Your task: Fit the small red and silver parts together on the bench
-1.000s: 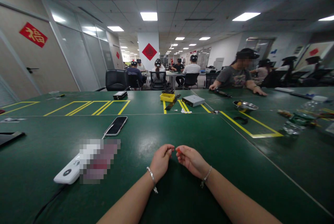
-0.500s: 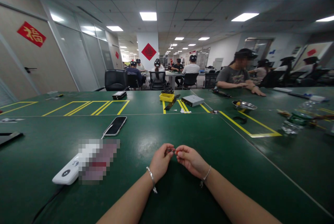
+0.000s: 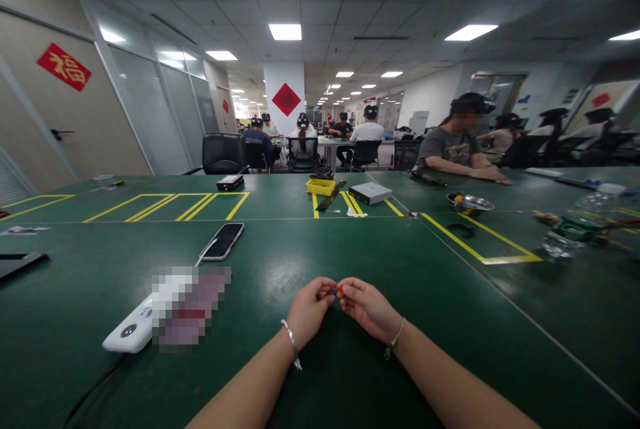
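Two hands work close together over the green laminate bench top (image 3: 280, 249). My left hand (image 3: 310, 309) and right hand (image 3: 367, 309) meet at the fingertips in a narrow pinch. My right fingertips (image 3: 350, 290) hold a small red part (image 3: 341, 289), too small for its shape to be resolved. I cannot tell whether my left fingers (image 3: 325, 288) also grip it. Keep the pinch tight and steady. A glossy black smartphone (image 3: 223, 241) and a white plastic device (image 3: 127, 330) lie nearby; a yellow plastic tray (image 3: 321, 186) sits farther off.
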`<state>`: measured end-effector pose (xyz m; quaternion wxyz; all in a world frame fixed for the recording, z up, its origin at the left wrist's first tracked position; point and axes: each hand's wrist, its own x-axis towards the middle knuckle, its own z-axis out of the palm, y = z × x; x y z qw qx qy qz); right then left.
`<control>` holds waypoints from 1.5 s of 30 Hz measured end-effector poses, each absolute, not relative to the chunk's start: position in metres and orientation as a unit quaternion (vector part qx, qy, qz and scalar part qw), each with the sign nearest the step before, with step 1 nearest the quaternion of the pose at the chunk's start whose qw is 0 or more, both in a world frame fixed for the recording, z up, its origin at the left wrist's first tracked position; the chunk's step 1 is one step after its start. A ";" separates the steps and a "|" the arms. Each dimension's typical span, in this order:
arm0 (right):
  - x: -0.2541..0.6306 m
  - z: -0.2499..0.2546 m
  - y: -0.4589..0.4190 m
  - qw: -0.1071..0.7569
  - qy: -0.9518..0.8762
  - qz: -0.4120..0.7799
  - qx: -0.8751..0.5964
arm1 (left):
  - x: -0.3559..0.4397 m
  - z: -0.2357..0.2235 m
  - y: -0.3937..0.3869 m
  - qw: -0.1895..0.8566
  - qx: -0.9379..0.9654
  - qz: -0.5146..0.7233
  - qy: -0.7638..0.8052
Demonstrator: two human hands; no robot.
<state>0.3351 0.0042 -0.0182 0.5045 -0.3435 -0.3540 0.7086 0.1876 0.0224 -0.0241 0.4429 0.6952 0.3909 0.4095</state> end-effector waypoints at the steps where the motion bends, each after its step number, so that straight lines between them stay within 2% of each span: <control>1: 0.335 -0.018 0.004 0.504 -0.354 0.708 -0.344 | 0.188 -0.024 0.022 0.447 0.692 0.409 0.392; 5: 0.336 -0.017 0.002 0.504 -0.355 0.707 -0.348 | 0.188 -0.021 0.021 0.434 0.694 0.412 0.400; 13: 0.335 -0.017 0.003 0.504 -0.351 0.705 -0.354 | 0.188 -0.019 0.021 0.325 0.719 0.431 0.437; 22: 0.332 -0.020 0.005 0.516 -0.354 0.690 -0.362 | 0.189 -0.016 0.019 0.342 0.712 0.441 0.427; 29: 0.321 -0.023 0.003 0.552 -0.370 0.625 -0.409 | 0.193 -0.018 0.014 0.287 0.730 0.436 0.441; 45: 0.312 -0.021 -0.002 0.531 -0.474 0.479 -0.514 | 0.193 -0.017 0.012 0.274 0.714 0.444 0.467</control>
